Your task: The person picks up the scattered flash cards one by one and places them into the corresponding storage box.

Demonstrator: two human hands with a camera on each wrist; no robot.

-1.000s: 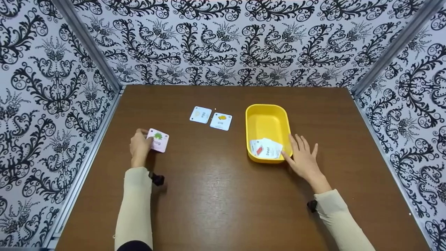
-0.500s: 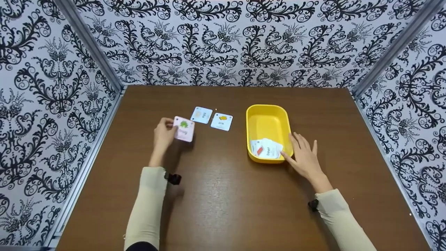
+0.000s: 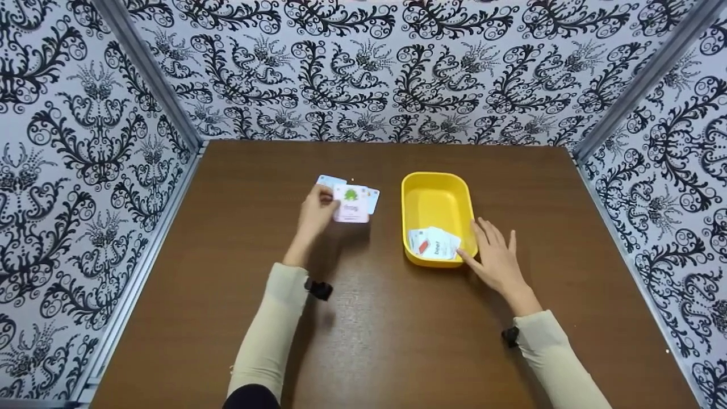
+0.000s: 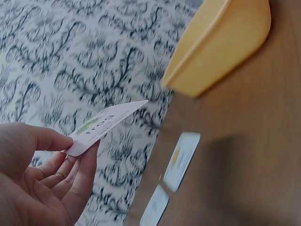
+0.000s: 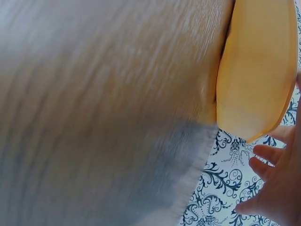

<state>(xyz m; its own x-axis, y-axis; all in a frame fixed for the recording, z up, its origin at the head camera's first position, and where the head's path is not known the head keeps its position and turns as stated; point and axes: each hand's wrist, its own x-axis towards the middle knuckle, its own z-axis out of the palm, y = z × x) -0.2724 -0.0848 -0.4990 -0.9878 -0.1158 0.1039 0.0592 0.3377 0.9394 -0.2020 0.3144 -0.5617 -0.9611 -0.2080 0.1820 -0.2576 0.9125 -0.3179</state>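
Between thumb and fingers my left hand [image 3: 317,215] pinches a pinkish-white frog card [image 3: 351,205] by its left edge. The left wrist view shows that card [image 4: 106,125] held up, tilted, above the table. Two flat cards lie behind it in the head view, partly covered: the egg card [image 3: 331,180] and a card with a yellow picture [image 3: 373,200]. To the right, my right hand [image 3: 498,264] rests with spread, fairly straight fingers on the near right rim of a yellow tray [image 3: 434,210]. Inside the tray's near end lie several overlapping cards, a beef card [image 3: 442,244] on top.
All this lies on a brown wooden table [image 3: 352,341]. Patterned white-and-black walls [image 3: 363,74] with metal corner posts [image 3: 153,74] close off its back and sides.
My left hand has carried the frog card from the left side rightward and slightly away, until it overlaps the two cards on the table. The right hand and tray stay put.
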